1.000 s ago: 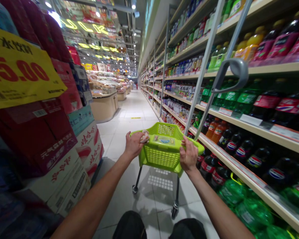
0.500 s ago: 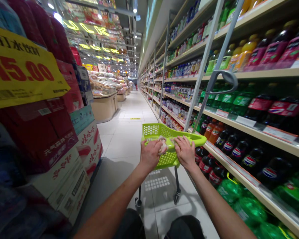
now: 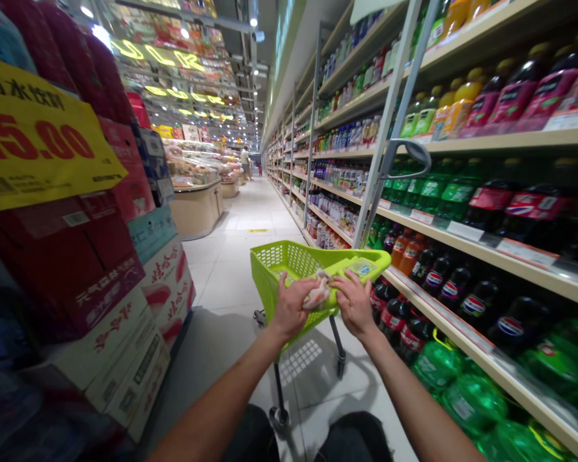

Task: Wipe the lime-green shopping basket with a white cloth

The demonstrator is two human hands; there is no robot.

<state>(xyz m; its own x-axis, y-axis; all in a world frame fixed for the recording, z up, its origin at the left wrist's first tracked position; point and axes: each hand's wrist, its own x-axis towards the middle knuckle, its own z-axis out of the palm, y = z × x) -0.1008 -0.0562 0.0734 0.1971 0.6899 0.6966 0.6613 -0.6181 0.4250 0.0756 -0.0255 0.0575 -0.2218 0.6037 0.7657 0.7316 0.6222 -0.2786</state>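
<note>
Lime-green plastic forms the trolley basket (image 3: 279,263), which stands on the tiled aisle floor (image 3: 231,276) with its rear rim toward the person.

**Hands**
- The left hand (image 3: 291,308) is closed on a pale crumpled wad (image 3: 318,294). It pinches the wad between thumb and fingers against the middle of the rear rim.
- The right hand (image 3: 354,305) lies half curled on the same rim, with its fingertips at the wad's right end. Whether it grips the rim or only rests there cannot be told.

**Progress, as judged**
- The wad is in contact with the rear rim only.
- The front and side rims, and the label plate (image 3: 361,266) at the right rear corner, are not being touched.
- No goods show through the mesh.
- The work at the rim appears to be under way, not finished.

**Surroundings**
- Right edge of the aisle: a shelf unit (image 3: 462,230) holds cola bottles (image 3: 462,301) and, on the lowest level, green bottles (image 3: 481,404).
- The trolley's right rear corner stands near the lower shelf edge.
- A grey metal rail with a loop handle (image 3: 409,151) leans against the shelving just beyond the basket.
- Left edge of the aisle: stacked cartons (image 3: 120,346) stand under a yellow price sign (image 3: 38,154) and narrow the floor there.
- Far down the aisle there is a counter (image 3: 197,205) and a distant person (image 3: 244,157), both well apart from the trolley.
</note>
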